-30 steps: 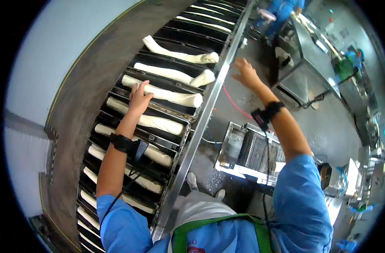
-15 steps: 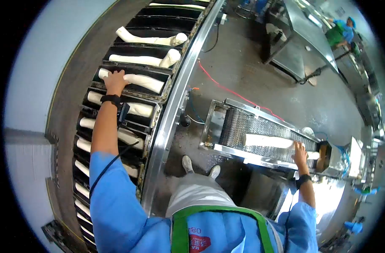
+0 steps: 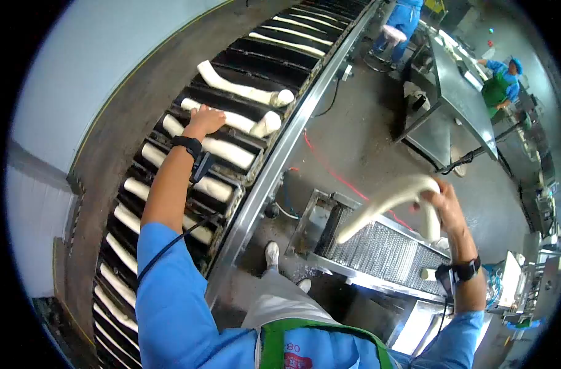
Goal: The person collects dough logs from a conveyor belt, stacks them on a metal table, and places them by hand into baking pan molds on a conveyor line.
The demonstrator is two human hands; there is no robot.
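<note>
My right hand point(image 3: 445, 203) is closed round the middle of a long pale dough strip point(image 3: 385, 206), which bends and hangs down on both sides above the mesh conveyor point(image 3: 385, 257). On the left, my left hand point(image 3: 206, 121) rests on a dough roll point(image 3: 238, 122) lying in a dark tray slot; its fingers curl over the roll near its left end. Another dough roll point(image 3: 237, 88) with a knobbed right end lies in the slot beyond. Nearer me, a further dough roll point(image 3: 230, 152) passes under my left wrist.
Dark slotted trays with several dough rolls run along a metal rail point(image 3: 265, 178). A short dough piece point(image 3: 428, 274) sits on the mesh conveyor. At the upper right are a steel table point(image 3: 455, 86), a person in a green apron point(image 3: 497, 91) and another in blue point(image 3: 404, 24).
My right hand has lifted a dough strip off the mesh conveyor. My left hand has moved to the roll in the slot beyond the one it touched before. The view has shifted.
</note>
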